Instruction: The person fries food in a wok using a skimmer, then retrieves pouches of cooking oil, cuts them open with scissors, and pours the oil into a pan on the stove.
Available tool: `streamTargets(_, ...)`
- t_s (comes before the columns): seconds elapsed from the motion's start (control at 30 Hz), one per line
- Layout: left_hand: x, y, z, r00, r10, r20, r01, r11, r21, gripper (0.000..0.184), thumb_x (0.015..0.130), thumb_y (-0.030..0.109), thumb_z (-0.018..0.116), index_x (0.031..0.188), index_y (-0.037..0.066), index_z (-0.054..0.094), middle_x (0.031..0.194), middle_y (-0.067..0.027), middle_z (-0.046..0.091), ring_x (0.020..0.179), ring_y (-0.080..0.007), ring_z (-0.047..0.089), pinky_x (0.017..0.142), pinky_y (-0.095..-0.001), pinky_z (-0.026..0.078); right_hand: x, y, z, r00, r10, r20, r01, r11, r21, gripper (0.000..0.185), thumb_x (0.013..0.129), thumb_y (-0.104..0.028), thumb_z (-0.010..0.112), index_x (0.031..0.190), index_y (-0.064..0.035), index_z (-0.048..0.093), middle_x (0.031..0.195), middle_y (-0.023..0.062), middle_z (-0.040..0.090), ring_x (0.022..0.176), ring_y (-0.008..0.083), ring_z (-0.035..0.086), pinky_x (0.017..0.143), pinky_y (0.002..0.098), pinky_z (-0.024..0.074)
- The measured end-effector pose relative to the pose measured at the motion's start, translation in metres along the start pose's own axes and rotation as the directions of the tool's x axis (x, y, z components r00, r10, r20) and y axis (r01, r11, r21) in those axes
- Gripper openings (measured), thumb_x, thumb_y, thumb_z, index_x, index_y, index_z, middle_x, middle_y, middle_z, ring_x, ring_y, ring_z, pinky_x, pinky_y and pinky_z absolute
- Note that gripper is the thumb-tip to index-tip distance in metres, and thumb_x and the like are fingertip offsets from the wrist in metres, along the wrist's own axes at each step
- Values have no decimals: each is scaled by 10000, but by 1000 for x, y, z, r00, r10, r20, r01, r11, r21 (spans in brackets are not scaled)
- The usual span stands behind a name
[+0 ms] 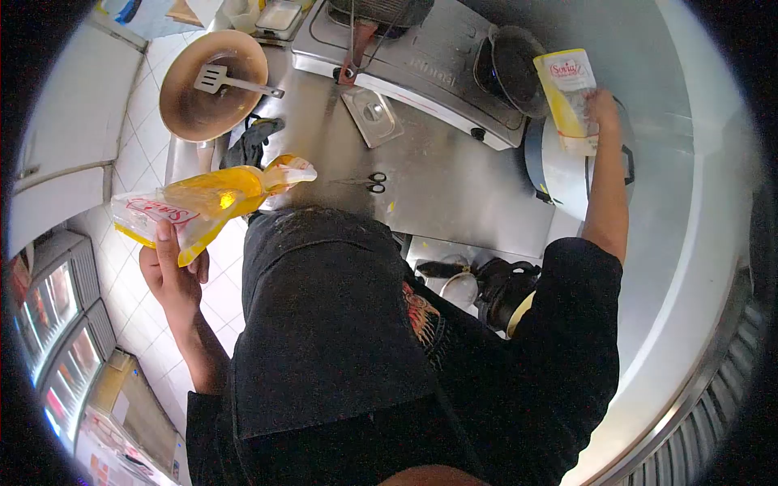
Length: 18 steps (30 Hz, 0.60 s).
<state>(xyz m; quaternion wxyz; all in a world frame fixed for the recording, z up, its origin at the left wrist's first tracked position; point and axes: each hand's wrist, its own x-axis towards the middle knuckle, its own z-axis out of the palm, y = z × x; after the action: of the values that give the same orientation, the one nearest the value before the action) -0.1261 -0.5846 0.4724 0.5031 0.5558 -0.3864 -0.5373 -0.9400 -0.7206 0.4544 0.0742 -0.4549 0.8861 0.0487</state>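
My left hand (172, 279) pinches the bottom end of a cooking oil pouch (212, 199), yellow and clear with red lettering. The pouch lies tilted in the air, its crumpled end pointing right over the counter edge, with yellow oil visible inside. Out to the right, my right hand (602, 108) grips the side edge of a second oil pouch (572, 95) with the same lettering. That pouch is roughly upright, in front of or above a large white pot (561, 168); whether the two touch I cannot tell.
Scissors (375, 183) and a steel pan lid (374, 118) lie on the steel counter (454, 190). Behind it stands a stove (429, 74) with a dark pot (519, 74). A brown wok (180, 113) holding a slotted spatula (214, 79) sits left. Pans (494, 292) rest below the counter.
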Motion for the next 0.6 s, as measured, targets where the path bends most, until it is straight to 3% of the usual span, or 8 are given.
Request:
streamTargets(0.1, 0, 2, 3, 1000, 4, -11, -4, 1000, -10, 371, 1014, 334, 496, 788, 42, 533, 545, -2, 465, 383, -60, 367, 338, -220, 292, 21, 31, 10, 989, -147, -17, 144, 981, -131, 315, 814, -186, 670, 1049, 17, 620, 988, 243, 675, 929, 398, 667, 792, 464, 530)
streamTargets(0.17, 0, 2, 3, 1000, 9, 4, -9, 1000, -30, 368, 1014, 330, 498, 788, 42, 532, 548, -2, 465, 384, -58, 368, 337, -220, 295, 8, 24, 12, 936, -320, -148, 235, 879, -414, 300, 822, -143, 631, 1073, 14, 583, 1006, 258, 666, 963, 434, 645, 830, 492, 517)
streamTargets(0.27, 1, 1, 1, 1000, 6, 10, -6, 1000, -23, 371, 1016, 326, 493, 772, 49, 527, 540, -2, 459, 384, -62, 372, 336, -221, 297, -27, -9, 1, 961, -161, -225, 100, 960, -262, 340, 822, -138, 615, 1124, 5, 552, 1080, 275, 644, 1021, 461, 611, 883, 527, 486)
streamTargets(0.37, 1, -1, -2, 1000, -8, 1, 8, 1000, -9, 380, 1016, 327, 490, 753, 54, 522, 527, -1, 449, 379, -68, 370, 333, -225, 296, -61, -42, -8, 948, -118, -295, 36, 963, -268, 352, 864, -141, 570, 1190, -19, 521, 1097, 289, 633, 1040, 455, 609, 896, 532, 477)
streamTargets(0.47, 2, -1, -3, 1000, -9, 4, 9, 1000, -8, 388, 1016, 330, 489, 739, 60, 521, 514, 0, 439, 373, -74, 365, 330, -229, 293, -40, -33, -4, 975, -1, -223, -54, 969, -240, 498, 884, -306, 616, 1253, -4, 475, 1165, 295, 612, 1103, 443, 592, 924, 502, 476)
streamTargets(0.6, 4, 0, -1, 1000, 1, 0, -1, 1000, -3, 392, 1017, 334, 488, 738, 62, 526, 511, 0, 437, 369, -76, 362, 328, -230, 290, -35, -34, -2, 993, -74, -90, 56, 979, -194, 919, 751, -565, 732, 1333, 49, 372, 1272, 283, 562, 1224, 405, 532, 1009, 441, 435)
